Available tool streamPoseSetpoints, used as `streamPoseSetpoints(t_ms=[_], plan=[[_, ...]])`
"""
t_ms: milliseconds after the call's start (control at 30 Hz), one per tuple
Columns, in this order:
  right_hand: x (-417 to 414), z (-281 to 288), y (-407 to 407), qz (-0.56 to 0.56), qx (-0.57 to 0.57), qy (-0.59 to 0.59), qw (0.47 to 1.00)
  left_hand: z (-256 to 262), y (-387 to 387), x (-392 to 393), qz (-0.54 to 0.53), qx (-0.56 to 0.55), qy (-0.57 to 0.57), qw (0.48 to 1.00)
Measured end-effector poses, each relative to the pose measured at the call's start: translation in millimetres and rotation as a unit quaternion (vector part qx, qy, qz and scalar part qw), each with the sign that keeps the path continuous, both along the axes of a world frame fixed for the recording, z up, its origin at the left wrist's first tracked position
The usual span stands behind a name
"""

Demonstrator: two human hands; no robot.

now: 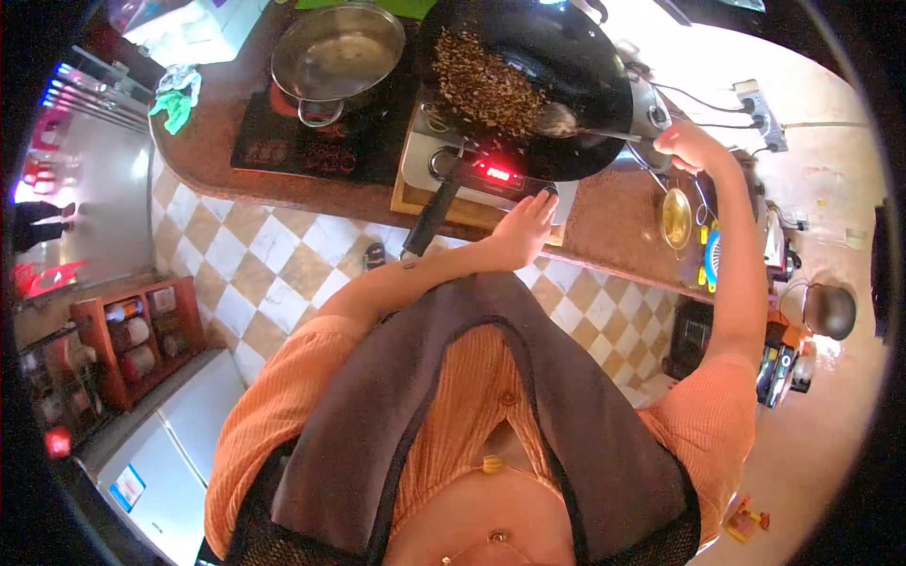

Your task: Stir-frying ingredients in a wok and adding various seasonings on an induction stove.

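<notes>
My right hand (690,147) grips the long handle of a metal ladle (555,120). Its bowl rests among brown, coarse-grained food (488,88) in a black wok (573,53). The wok sits on an induction cooker (417,159) with a lit red display, and its black handle (433,216) points toward me. At the cooker's front edge is my left hand (524,230), its fingertips over a dark control knob (548,191). Whether those fingers pinch the knob is hard to see.
Left of the wok, a steel pot (340,53) stands on a black glass cooktop (283,148). A small strainer (677,218) lies on the brown counter (616,226) at right. Corded plugs sit in a power strip (761,113). A green cloth (173,110) hangs at the left counter edge.
</notes>
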State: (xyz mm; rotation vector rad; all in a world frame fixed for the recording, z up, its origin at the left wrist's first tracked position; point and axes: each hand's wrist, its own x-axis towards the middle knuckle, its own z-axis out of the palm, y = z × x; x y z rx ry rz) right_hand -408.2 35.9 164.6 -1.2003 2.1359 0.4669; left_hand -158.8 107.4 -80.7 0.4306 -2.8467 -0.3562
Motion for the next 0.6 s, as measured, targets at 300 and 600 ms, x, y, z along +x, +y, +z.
streamPoseSetpoints(t_ms=[300,600], plan=[[52,-60,4,0.14,-0.277,0.164,0.936,-2,-6,95,0.015,0.348,0.132,0.928],[7,12,6,0.207,-0.072,0.168,0.961,75,-52,152,0.188,0.898,0.203,0.341]])
